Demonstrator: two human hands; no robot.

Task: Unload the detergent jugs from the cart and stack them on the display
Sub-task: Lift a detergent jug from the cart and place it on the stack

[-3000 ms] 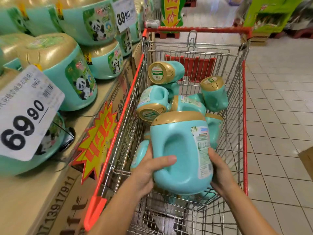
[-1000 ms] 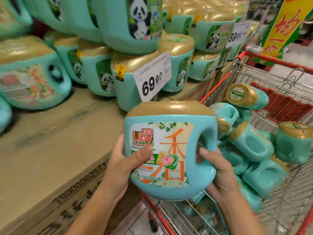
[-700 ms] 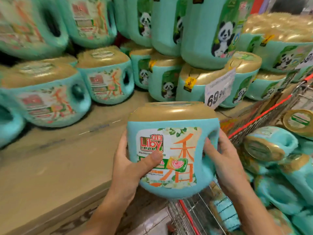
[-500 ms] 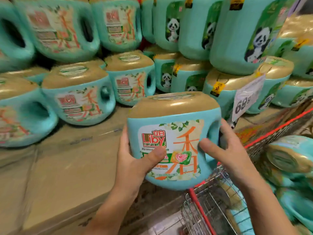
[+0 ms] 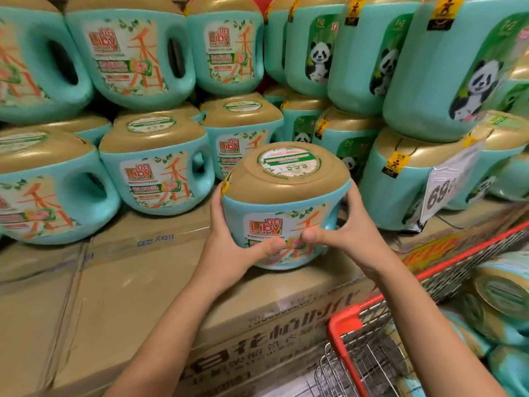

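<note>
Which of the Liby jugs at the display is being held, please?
The front jug, nearest the cart: the left hand and right hand clasp its sides; the other jugs stand untouched behind.

A teal plastic detergent jug was held upright at the centre of the frame, with the left hand on its left side and the right hand on its right. It was on or just above a platform of brown cardboard cartons. Two tiers of matching stacked jugs were ranged behind it, and panda-labelled teal jugs at the upper right. A white paper price tag was hung before these. At the lower right a red-rimmed wire cart was set beside the cartons, with more gold-capped jugs laid in it.
</note>
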